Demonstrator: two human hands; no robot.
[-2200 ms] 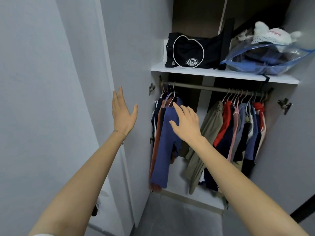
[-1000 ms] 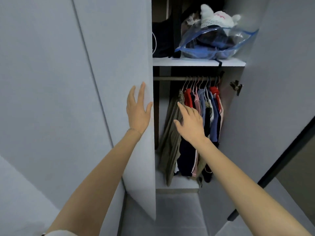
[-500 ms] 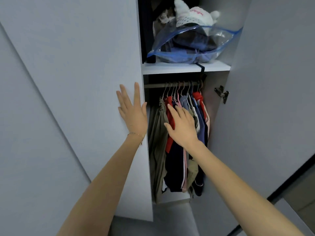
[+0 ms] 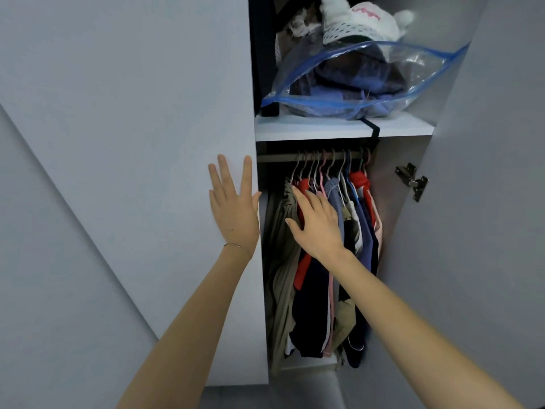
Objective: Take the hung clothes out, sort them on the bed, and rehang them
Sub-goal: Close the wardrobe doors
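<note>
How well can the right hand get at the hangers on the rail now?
Probably yes: the right hand rests open on the hung clothes just below the hangers, with nothing between them.

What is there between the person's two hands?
In the head view, the cupboard door's edge and a hanging olive garment lie between the left hand, flat on the door, and the right hand at the clothes.

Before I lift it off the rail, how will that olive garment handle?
Probably floppy: the olive garment hangs in long loose folds. Likely to swing and trail once lifted, given that length. Its hook may snag, since the hangers sit packed close on the rail.
</note>
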